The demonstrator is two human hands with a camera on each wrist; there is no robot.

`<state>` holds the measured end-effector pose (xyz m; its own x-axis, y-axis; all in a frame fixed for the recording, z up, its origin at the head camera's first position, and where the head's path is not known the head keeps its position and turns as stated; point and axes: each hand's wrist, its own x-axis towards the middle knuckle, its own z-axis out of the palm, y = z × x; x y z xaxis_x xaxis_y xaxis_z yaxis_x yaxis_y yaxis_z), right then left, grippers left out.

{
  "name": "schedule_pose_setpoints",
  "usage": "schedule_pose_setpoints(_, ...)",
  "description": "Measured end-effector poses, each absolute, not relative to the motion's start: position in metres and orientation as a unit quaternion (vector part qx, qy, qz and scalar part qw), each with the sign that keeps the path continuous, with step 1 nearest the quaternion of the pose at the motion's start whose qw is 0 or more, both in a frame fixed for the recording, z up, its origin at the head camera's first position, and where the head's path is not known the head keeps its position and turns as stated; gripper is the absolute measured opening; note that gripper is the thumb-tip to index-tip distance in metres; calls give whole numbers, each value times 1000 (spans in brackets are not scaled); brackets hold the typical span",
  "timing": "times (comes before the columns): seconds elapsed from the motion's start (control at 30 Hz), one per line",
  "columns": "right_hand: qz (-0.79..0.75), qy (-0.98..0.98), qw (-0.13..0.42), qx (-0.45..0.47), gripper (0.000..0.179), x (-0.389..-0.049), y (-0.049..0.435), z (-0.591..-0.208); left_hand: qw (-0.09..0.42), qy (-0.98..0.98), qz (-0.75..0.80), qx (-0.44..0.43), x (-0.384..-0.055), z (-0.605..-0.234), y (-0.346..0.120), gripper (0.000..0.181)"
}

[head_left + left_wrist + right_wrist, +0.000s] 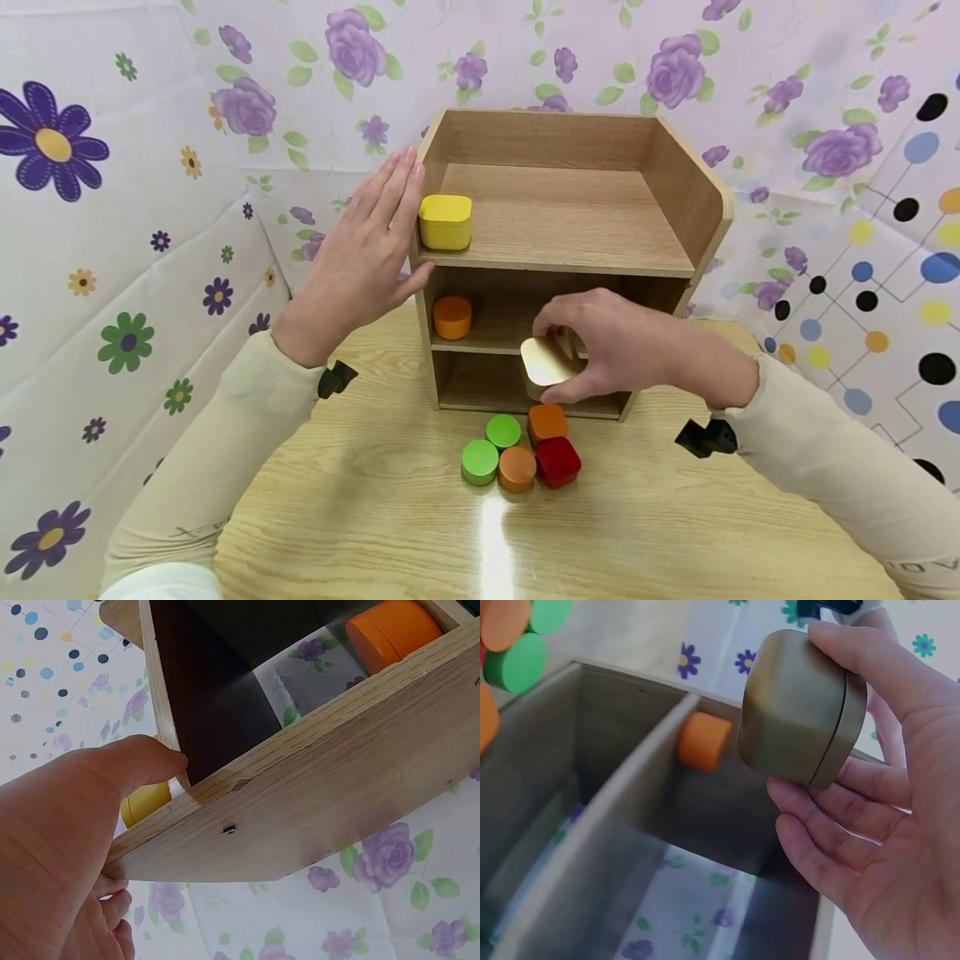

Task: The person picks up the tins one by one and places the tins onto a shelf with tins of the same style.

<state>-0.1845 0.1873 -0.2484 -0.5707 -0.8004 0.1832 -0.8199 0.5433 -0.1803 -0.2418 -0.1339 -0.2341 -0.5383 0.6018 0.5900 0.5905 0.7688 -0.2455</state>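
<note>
My right hand pinches a gold square tin with rounded corners between thumb and fingers. The tin overlaps the lower front of a small wooden shelf in the head view; in the right wrist view a lid seam shows on it. My left hand rests along the shelf's left side panel with straight fingers, its thumb at the front edge of the top board. Beside those fingers a yellow square tin sits on the top board. An orange round tin stands in the middle compartment at the left.
On the table before the shelf lies a cluster: two green round tins, an orange round tin, an orange square tin and a red square tin. Flowered cloth hangs behind the shelf.
</note>
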Motion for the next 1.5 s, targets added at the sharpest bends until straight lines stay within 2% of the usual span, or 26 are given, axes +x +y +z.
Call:
schedule_pose_setpoints(0.8, 108, -909, 84, 394, 48, -224, 170, -164, 326, -883, 3, -338, -241, -234, -133, 105)
schedule_pose_setpoints(1.23, 133, -921, 93, 355, 51, -244, 160, -144, 328, -884, 11, -334, -240, -234, -133, 107)
schedule_pose_setpoints(1.5, 148, -922, 97, 344, 50, -260, 156, -147, 328, -884, 7, -334, -240, -233, -134, 106)
